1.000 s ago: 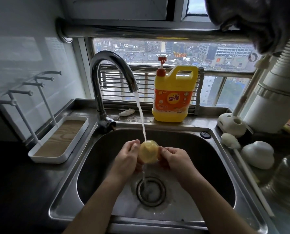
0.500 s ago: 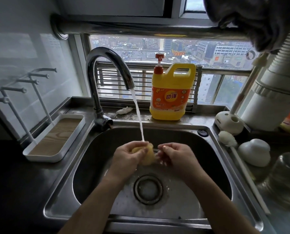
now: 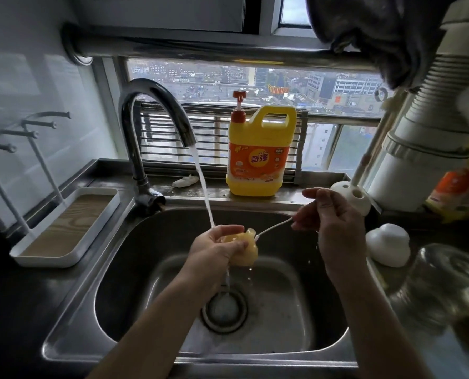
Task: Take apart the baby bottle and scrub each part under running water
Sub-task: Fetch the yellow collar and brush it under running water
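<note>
One yellowish teat point(image 3: 244, 248), one thin straw point(image 3: 275, 227) over sink point(image 3: 135, 283)

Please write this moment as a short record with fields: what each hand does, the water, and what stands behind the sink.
left hand: holds yellowish soft part under the water stream
right hand: pinches thin white tube, its far end at the soft part
faucet: running into the sink
behind sink: yellow detergent bottle, upright

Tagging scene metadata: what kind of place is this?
Likely a home kitchen, by a high-rise window: a steel sink with a running faucet, a yellow dish soap jug behind it, and a white drying rack beside it.
</note>
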